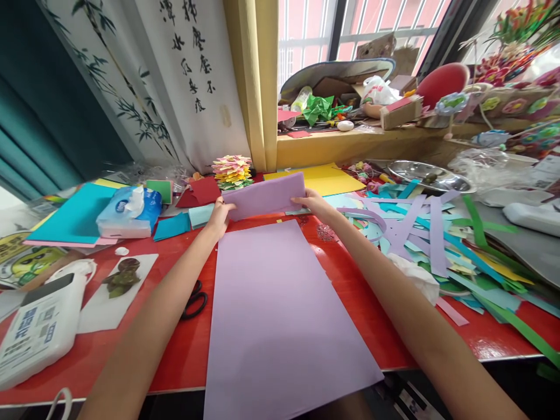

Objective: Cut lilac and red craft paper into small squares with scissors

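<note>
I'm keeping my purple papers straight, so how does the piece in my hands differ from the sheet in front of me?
The purple strip is small and narrow; the large purple sheet is far bigger. The purple strip is held up between the left hand and right hand, while the large purple sheet lies on the red table, overhanging its near edge. Both are plain light-purple paper.

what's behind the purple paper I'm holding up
Beyond its top edge, a colorful layered stack and yellow paper show. Whatever the purple paper itself covers can't be seen.
</note>
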The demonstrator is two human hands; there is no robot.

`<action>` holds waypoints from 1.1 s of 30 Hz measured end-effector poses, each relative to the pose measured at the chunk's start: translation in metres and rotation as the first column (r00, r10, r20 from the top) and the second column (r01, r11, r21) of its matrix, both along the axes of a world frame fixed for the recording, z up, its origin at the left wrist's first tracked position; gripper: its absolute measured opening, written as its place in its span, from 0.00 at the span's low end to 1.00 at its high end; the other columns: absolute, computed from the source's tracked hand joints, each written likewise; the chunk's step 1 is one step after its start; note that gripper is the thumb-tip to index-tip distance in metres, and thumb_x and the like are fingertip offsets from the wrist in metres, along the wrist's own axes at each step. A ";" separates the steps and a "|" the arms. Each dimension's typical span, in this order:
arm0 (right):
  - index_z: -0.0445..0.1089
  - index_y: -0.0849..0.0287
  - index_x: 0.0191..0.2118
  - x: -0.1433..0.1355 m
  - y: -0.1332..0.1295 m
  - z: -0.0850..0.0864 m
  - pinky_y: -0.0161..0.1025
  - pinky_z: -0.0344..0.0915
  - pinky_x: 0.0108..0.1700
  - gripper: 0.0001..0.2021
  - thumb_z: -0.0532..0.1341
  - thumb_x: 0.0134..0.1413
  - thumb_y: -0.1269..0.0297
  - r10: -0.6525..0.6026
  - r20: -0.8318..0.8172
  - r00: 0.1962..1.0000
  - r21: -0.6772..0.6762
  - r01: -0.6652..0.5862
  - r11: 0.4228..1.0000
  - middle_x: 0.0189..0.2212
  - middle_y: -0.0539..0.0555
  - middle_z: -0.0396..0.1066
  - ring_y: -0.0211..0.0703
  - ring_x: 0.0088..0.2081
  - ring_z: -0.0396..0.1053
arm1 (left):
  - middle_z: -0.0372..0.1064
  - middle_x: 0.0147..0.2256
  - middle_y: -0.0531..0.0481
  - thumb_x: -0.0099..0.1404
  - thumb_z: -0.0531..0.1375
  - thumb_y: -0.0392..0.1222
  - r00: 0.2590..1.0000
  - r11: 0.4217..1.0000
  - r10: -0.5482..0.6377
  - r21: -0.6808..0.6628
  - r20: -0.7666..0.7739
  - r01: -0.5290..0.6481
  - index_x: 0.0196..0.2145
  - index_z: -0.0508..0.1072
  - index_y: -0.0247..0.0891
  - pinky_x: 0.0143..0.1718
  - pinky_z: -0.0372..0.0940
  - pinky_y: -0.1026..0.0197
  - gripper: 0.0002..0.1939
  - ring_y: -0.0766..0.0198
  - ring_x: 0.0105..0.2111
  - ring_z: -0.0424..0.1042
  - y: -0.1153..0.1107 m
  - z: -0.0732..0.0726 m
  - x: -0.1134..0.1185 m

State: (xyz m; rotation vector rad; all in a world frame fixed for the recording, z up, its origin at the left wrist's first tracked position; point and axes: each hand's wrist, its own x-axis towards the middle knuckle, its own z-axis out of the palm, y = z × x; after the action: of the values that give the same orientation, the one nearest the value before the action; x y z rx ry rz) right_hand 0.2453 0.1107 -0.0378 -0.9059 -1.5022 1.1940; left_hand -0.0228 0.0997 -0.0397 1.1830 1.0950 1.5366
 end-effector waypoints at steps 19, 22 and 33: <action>0.61 0.56 0.40 -0.002 0.007 -0.003 0.46 0.59 0.49 0.17 0.59 0.39 0.68 -0.100 -0.086 0.991 0.062 0.105 0.993 0.39 0.52 0.70 0.44 0.43 0.65 | 0.68 0.31 0.50 0.37 0.52 0.25 0.996 0.991 -0.086 0.108 0.008 0.084 0.36 0.70 0.36 0.33 0.61 0.64 0.25 0.61 0.36 0.67 -0.008 0.020 -0.004; 0.64 0.58 0.37 -0.005 0.006 -0.002 0.45 0.58 0.49 0.12 0.58 0.40 0.67 -0.080 -0.067 0.995 0.066 0.084 0.994 0.37 0.52 0.70 0.45 0.43 0.65 | 0.68 0.31 0.50 0.38 0.52 0.26 0.997 0.991 -0.072 0.115 -0.012 0.073 0.37 0.69 0.36 0.31 0.61 0.64 0.25 0.62 0.35 0.67 -0.009 0.024 -0.004; 0.67 0.58 0.36 -0.010 0.006 -0.011 0.45 0.59 0.48 0.13 0.55 0.39 0.70 -0.145 0.066 0.987 0.044 0.142 0.989 0.36 0.50 0.71 0.45 0.42 0.64 | 0.70 0.31 0.49 0.38 0.58 0.27 0.995 0.994 -0.081 -0.077 -0.055 0.077 0.30 0.69 0.35 0.37 0.64 0.58 0.17 0.58 0.37 0.69 -0.006 0.011 -0.007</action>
State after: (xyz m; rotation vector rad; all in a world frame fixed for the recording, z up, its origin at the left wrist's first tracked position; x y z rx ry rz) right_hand 0.2351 0.1168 -0.0488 -1.0205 -1.4837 1.0350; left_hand -0.0297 0.0940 -0.0291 1.2122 1.1212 1.3967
